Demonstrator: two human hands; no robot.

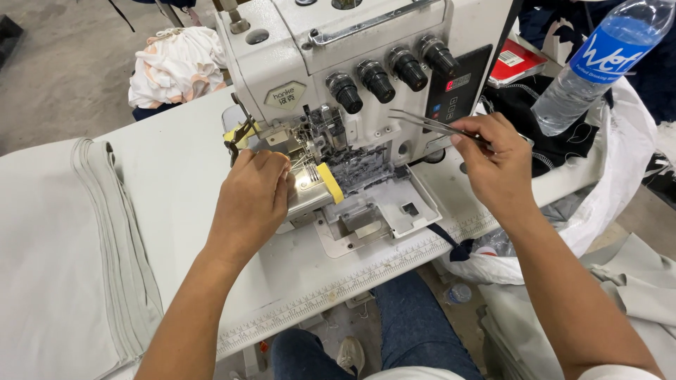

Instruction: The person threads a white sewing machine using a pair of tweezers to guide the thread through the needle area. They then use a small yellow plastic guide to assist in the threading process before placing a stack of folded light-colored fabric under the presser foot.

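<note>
Sewing machine [366, 77]: white, several-thread type, standing at the middle of the bench [176, 176]; its front cover is swung open, so the inner metal parts are laid bare for reaching.

Left hand [252, 200]: fingers curled and pinched together at the needle area, just left of a yellow guard [329, 182], touching the metal there; whether it grips a thread cannot be told, the fingertips being hidden.

Right hand [496, 165]: closed on a pair of tweezers [431, 125], held like a pen, the tips pointing left toward the machine body and hanging just clear of it, apparently kept ready for fine work where fingers would not fit.

Stack of grey cloth [113, 239]: folded pieces at the bench's left end, within reach yet apart from the machine.

Water bottle [598, 63]: clear plastic with blue label, leaning at the right on dark cloth [556, 144].

Four black knobs [391, 70]: ranged along the machine's front.
</note>
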